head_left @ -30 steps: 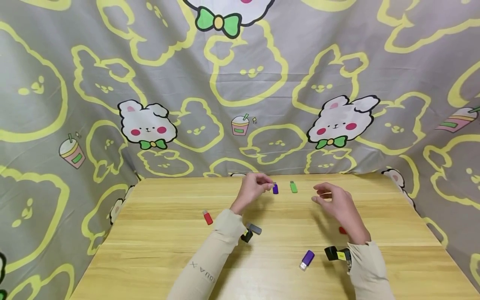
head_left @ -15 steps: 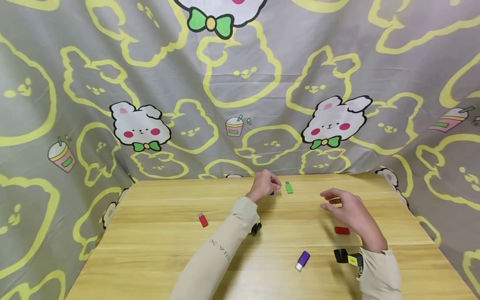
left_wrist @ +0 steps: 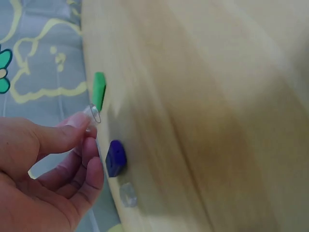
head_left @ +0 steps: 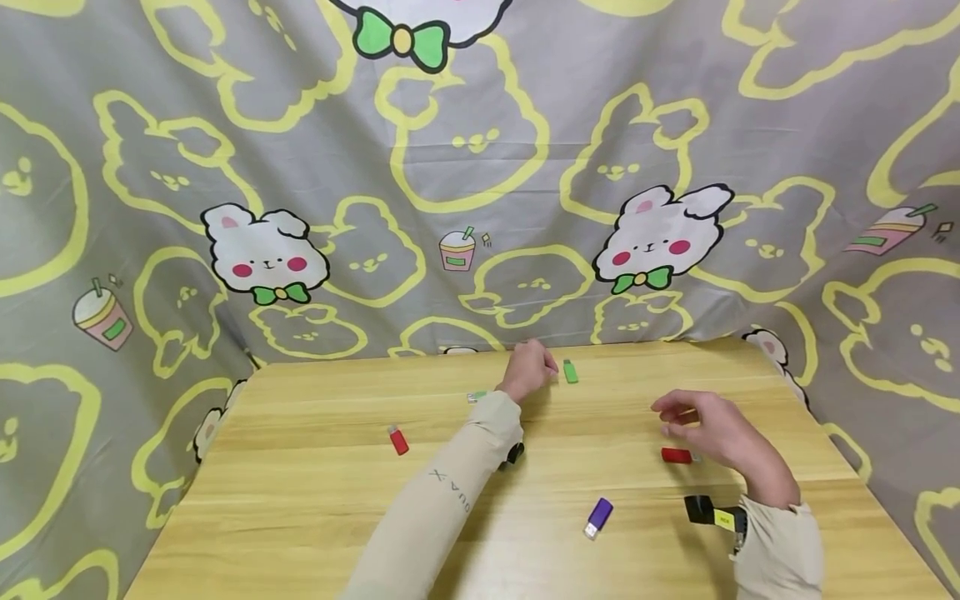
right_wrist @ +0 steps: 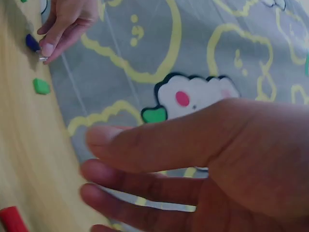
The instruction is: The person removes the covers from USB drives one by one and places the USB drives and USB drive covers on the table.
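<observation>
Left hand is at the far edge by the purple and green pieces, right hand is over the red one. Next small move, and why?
Probably lower the right hand onto the red piece and pinch it. That hand hovers just above it, loosely open and holding nothing. The left hand is busy: its fingers pinch a small clear bit beside the purple piece, with the green piece just past it.

Left hand point(head_left: 529, 371) moved further out toward table's far edge, now right beside green drive point(head_left: 571, 372), fingers bunched over small purple cap point(left_wrist: 116, 157). Right hand point(head_left: 712, 433) slid back toward near side, hovering by red drive point(head_left: 676, 455). Small pale piece point(head_left: 476, 397) now uncovered left of left wrist.
</observation>
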Motion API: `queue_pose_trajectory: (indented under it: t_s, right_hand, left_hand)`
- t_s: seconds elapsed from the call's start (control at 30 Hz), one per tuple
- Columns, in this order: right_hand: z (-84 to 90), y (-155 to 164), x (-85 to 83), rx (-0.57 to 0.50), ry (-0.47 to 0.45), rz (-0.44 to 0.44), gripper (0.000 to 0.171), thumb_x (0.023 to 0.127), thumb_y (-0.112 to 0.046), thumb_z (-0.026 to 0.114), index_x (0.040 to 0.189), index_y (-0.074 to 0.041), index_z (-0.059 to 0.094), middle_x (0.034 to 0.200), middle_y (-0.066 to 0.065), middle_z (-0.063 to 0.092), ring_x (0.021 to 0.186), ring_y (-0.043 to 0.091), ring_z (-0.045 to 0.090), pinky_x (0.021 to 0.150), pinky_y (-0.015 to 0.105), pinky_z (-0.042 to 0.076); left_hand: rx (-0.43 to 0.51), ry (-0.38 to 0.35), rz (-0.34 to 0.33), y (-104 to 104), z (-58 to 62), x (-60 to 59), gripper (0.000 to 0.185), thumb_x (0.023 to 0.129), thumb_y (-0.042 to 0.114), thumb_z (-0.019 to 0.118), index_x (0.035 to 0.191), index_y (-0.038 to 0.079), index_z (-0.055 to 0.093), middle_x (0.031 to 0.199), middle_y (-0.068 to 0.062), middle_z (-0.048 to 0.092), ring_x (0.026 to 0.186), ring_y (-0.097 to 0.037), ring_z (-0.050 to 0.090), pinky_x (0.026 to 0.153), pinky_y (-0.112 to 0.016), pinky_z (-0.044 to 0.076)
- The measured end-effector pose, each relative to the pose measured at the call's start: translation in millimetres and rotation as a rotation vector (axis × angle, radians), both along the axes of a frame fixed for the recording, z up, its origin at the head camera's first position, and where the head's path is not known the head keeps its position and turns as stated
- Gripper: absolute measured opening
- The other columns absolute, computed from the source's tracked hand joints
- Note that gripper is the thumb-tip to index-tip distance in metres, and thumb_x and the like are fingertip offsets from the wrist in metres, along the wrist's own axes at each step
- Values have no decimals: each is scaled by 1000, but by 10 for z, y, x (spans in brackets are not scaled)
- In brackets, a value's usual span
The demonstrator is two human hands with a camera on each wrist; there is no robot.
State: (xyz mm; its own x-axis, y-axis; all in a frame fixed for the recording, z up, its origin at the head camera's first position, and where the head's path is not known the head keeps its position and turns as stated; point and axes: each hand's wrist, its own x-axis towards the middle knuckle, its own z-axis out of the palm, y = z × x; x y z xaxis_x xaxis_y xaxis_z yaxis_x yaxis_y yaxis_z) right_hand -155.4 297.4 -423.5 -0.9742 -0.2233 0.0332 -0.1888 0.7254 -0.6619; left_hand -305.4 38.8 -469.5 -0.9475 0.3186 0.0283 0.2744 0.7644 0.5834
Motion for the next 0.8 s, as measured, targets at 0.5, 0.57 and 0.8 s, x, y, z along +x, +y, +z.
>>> queue_pose_trajectory:
  t_s: [0.5, 0.57, 0.8]
  right_hand:
    - [-285, 150, -50, 28, -242, 19, 23, 73, 12, 78, 92, 0, 71, 84, 6, 65, 77, 21, 55, 67, 34, 48]
    - [-296, 151, -58, 44, -250, 1, 25, 73, 13, 77, 93, 0, 70, 86, 6, 65, 78, 21, 55, 69, 35, 48]
    - [-344, 144, -70, 85, -238, -52, 26, 69, 14, 76, 88, -2, 67, 82, 6, 62, 75, 21, 54, 68, 34, 46]
  left_hand:
    - [-105, -11, 22, 137, -49, -16, 12, 90, 4, 78, 81, 11, 81, 92, -1, 76, 90, -22, 72, 75, -30, 60]
    - [-123, 7, 24, 148, -48, -16, 12, 90, 4, 78, 81, 11, 80, 90, 0, 76, 88, -22, 72, 71, -30, 60]
    - [-164, 47, 22, 186, -78, -20, 18, 92, 1, 72, 80, 11, 80, 85, -1, 76, 80, -19, 72, 61, -27, 59]
